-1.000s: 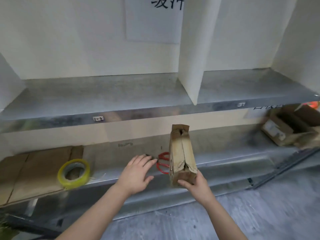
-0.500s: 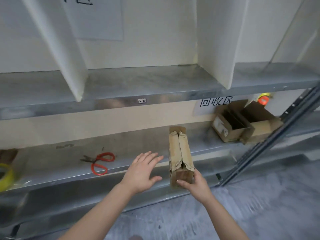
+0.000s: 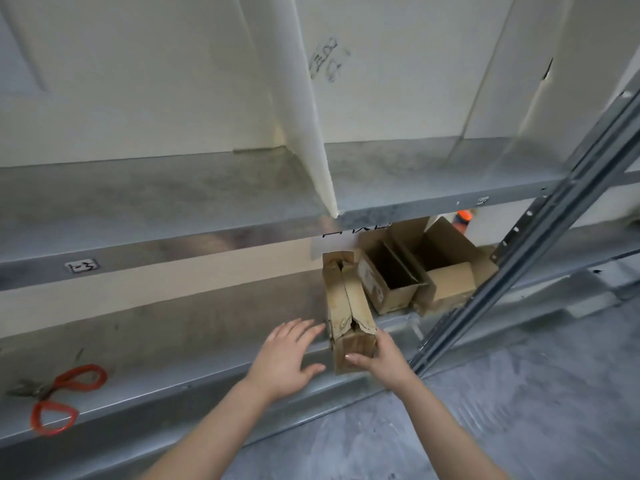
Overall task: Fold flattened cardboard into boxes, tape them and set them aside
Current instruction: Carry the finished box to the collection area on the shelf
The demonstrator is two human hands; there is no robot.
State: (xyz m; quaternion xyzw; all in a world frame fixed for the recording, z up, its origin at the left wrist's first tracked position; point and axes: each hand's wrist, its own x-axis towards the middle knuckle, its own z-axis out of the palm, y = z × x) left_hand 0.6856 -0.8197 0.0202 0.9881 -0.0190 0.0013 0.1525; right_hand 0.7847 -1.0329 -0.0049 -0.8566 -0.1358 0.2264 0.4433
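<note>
My right hand (image 3: pixel 381 358) grips the near end of the narrow cardboard box (image 3: pixel 348 306) at the lower shelf (image 3: pixel 173 341) front, near two open boxes (image 3: pixel 391 271). My left hand (image 3: pixel 287 355) is spread flat just beside it, holding nothing.

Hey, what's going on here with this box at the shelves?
A person at a metal shelf holds a folded cardboard box by its near end with the right hand. The left hand is open beside it, fingers spread, gripping nothing. Open boxes sit on the shelf just beyond, and red-handled scissors lie off to the left.
</note>
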